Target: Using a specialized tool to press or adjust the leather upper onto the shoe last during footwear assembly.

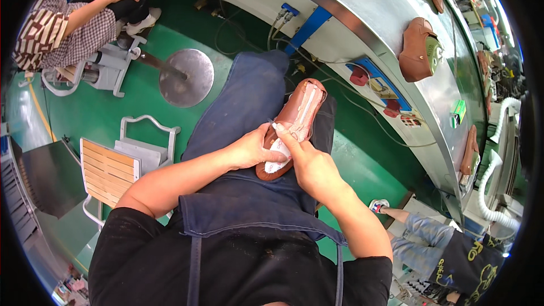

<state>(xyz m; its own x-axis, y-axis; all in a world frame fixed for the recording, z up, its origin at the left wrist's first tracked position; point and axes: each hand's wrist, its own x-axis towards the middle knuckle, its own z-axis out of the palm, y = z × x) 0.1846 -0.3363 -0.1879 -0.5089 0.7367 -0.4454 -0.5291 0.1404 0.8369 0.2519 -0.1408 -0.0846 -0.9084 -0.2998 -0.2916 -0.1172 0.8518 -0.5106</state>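
Observation:
A brown leather shoe (310, 93) rests bottom-up across my blue apron (238, 102), its toe pointing away from me. Its underside shows pale pinkish lining with a lighter strip down the forepart and a white patch at the heel. My left hand (249, 148) grips the heel half from the left, thumb lying over the white patch. On the other side my right hand (317, 167) presses its closed fingertips to the middle of the underside. A small whitish tip shows by those fingers; what it belongs to is hidden.
A metal bench (362, 0) curves along the right, bearing brown shoes (415, 54) and a small green box (458, 113). Cables (362, 105) hang below it. At left are a slatted chair (107, 170), a round metal disc (186, 78) and a seated person (73, 28). Another person (447, 249) is lower right.

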